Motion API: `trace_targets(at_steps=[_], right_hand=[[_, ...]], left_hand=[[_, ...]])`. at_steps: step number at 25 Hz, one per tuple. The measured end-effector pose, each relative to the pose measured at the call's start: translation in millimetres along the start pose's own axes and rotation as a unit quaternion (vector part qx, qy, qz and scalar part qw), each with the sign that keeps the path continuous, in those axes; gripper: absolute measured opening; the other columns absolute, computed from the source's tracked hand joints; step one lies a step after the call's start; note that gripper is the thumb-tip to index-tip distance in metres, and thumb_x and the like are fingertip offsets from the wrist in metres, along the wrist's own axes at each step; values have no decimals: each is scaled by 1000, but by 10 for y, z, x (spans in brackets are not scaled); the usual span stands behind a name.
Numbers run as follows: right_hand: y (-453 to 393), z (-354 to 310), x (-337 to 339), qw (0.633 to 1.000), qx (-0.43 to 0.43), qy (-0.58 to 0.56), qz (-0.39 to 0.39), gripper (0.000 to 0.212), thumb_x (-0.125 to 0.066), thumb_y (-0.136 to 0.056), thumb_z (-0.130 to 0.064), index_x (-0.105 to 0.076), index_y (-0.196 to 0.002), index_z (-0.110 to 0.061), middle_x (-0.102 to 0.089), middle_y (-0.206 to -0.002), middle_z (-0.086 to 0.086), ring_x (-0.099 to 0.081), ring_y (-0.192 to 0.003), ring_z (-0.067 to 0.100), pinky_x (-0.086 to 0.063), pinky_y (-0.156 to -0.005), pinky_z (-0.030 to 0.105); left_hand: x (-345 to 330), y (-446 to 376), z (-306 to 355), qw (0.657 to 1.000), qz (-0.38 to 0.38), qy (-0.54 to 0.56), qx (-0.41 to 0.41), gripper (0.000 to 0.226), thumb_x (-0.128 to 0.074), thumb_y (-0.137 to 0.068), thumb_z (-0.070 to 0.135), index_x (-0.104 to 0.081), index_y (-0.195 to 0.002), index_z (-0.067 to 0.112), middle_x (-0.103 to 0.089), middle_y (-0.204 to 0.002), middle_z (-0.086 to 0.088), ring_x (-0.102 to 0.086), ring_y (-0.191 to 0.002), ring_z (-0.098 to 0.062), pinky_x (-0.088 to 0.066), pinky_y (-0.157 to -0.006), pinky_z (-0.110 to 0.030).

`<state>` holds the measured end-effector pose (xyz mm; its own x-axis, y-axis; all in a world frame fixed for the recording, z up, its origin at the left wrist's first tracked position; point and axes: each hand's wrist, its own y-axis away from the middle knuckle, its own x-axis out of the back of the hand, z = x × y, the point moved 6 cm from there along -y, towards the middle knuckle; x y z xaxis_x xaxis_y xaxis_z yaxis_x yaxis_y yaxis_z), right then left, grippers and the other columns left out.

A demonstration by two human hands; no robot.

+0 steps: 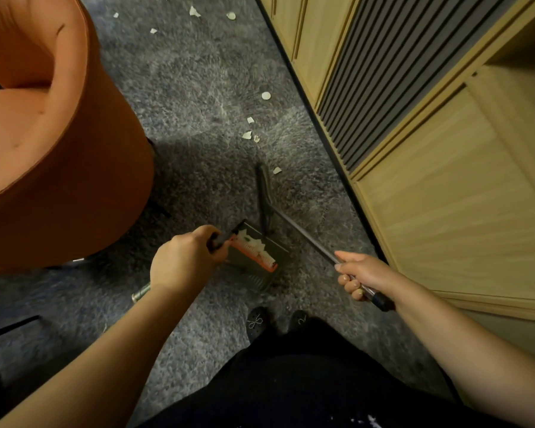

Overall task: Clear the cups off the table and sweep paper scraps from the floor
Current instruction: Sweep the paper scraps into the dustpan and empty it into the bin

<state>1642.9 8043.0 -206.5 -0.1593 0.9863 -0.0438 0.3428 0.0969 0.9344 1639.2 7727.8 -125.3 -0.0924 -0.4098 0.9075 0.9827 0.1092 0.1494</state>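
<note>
My left hand [184, 261] grips the handle of a dark dustpan [260, 257] with an orange comb edge, standing on the grey carpet; white paper scraps [254, 240] lie inside it. My right hand [360, 278] holds the thin metal handle of a dark broom [264, 196], whose head rests on the carpet just beyond the dustpan. More paper scraps [249, 135] lie scattered on the carpet ahead, one [277, 170] right beside the broom head and several [195, 11] farther off. No cups are in view.
An orange upholstered armchair [53, 143] fills the left side. A light wooden cabinet with a slatted panel [414, 103] runs along the right. My dark shoes [257, 324] stand just behind the dustpan. A small metal object [140, 293] lies near my left wrist.
</note>
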Motion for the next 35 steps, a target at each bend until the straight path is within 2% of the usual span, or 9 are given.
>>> trace_targets(at_steps=[8, 15, 22, 28, 32, 35], right_hand=[[-272, -510, 194, 997, 34, -44, 49, 59, -42, -99, -2, -21, -151, -19, -41, -59, 7, -33, -29, 6, -28, -32, 15], [-785, -1597, 720, 998, 17, 0, 65, 58, -43, -99, -3, -20, -151, -16, -43, -62, 8, -33, -29, 6, -29, -33, 14], [-1282, -2672, 894, 997, 8, 46, 66, 59, -42, -100, -2, -19, -151, -18, -41, -62, 8, -33, -27, 5, -28, -33, 12], [-1695, -3132, 769, 995, -3, 72, 72, 58, -41, -100, -4, -19, -152, -20, -41, -63, 6, -34, -28, 4, -29, -34, 13], [-1883, -3300, 456, 994, -7, 87, 63, 58, -41, -100, -5, -18, -152, -19, -41, -64, 6, -34, -42, 9, -29, -33, 15], [-1930, -3358, 143, 993, -11, 103, 51, 57, -39, -101, -5, -18, -152, -19, -42, -66, 7, -34, -48, 11, -29, -33, 15]], left_hand=[[22, -659, -14, 998, 38, 11, 45, 36, -65, -85, 50, -65, -111, 25, -71, -83, 2, -66, -68, -23, -54, -57, -32], [47, -1684, 182, 997, 38, -1, 62, 34, -67, -86, 43, -67, -112, 22, -73, -86, 0, -67, -73, -25, -54, -59, -33], [160, -2689, 459, 998, 14, -35, 59, 34, -68, -84, 45, -68, -110, 24, -73, -87, -5, -67, -77, -30, -53, -61, -34], [204, -3443, 535, 996, -33, -72, 35, 28, -64, -85, 49, -66, -98, 24, -68, -79, -4, -64, -71, -29, -46, -54, -31], [246, -3743, 499, 996, -50, -65, 18, 30, -62, -87, 47, -66, -105, 24, -69, -83, -5, -64, -75, -28, -48, -57, -32], [295, -3871, 409, 997, -52, -60, 15, 28, -60, -88, 47, -65, -102, 23, -68, -82, -4, -64, -75, -28, -44, -55, -31]])
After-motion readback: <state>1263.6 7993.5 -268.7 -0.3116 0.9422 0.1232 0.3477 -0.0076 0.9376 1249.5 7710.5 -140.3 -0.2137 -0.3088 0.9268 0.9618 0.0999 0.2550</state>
